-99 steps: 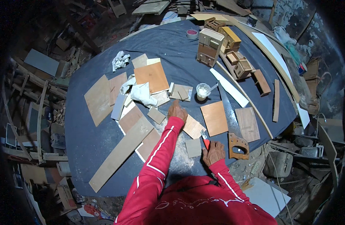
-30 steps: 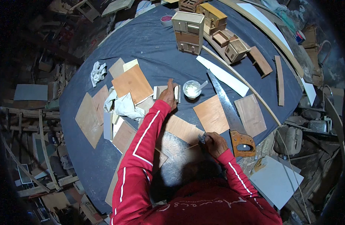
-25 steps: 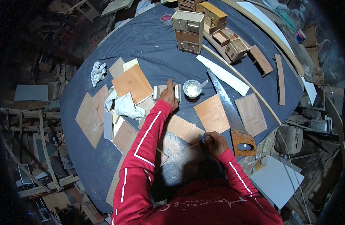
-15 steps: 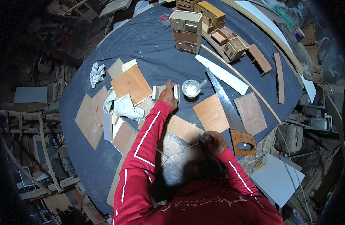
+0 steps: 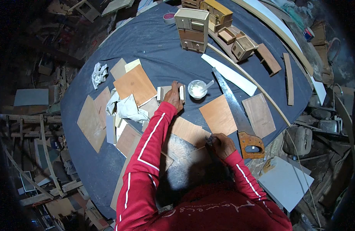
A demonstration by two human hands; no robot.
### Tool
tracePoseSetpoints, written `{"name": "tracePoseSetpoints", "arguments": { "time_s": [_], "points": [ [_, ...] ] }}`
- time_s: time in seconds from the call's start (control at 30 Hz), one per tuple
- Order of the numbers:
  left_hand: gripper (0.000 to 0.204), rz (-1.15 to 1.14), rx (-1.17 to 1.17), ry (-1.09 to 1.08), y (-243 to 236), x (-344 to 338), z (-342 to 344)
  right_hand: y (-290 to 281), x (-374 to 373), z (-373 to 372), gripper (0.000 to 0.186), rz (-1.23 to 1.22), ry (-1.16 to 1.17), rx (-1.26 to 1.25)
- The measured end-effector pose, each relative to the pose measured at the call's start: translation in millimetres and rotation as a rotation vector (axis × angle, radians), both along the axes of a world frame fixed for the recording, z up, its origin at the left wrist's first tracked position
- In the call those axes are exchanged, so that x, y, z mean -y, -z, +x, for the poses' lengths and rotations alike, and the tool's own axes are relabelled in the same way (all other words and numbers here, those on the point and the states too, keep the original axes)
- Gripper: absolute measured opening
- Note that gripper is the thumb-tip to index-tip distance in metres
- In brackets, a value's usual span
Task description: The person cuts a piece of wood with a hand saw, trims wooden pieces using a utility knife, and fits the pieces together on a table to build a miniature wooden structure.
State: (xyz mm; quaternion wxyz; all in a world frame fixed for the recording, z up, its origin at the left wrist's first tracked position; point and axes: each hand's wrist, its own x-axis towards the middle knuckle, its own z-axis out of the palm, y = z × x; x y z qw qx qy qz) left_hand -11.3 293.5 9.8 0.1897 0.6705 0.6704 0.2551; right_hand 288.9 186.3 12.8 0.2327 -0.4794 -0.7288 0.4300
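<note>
My left hand [image 5: 173, 96] is closed around a small wooden box-like piece [image 5: 161, 93] with pale ends. It rests on the dark cloth in the middle, and my hand covers much of it. Just right of that piece stands a clear tub [image 5: 196, 91] of white paste with a pale spatula [image 5: 207, 86] leaning in it. Nearer to me on the right, my right hand [image 5: 224, 146] pinches a small grey thing [image 5: 210, 139], too unclear to name. It is held at the corner of a thin wooden sheet [image 5: 188, 131].
A handsaw [image 5: 235, 107] with a wooden handle lies to the right between plywood squares [image 5: 219, 115]. Miniature wooden cabinets [image 5: 191, 32] stand at the back. Plywood pieces [image 5: 135, 86] and a white rag [image 5: 131, 109] lie at left; a long strip [image 5: 262, 92] runs along the right.
The view has shifted very slightly. Both hands keep nearly the same place and hold.
</note>
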Motion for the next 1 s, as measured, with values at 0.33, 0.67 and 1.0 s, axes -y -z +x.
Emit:
{"name": "tracePoseSetpoints", "arguments": {
  "time_s": [0.33, 0.67, 1.0],
  "points": [
    [0.069, -0.006, -0.035, 0.045, 14, -6, -9, 3, -1, 2, 0.021, -0.062, -0.020, 0.022],
    [0.065, -0.080, -0.035, -0.026, 8, -5, -6, 10, -1, 2, 0.023, -0.067, -0.042, 0.031],
    [0.051, -0.097, -0.114, 0.031, 6, -8, -6, 9, -2, 3, 0.022, -0.059, -0.048, 0.026]
  ]
}}
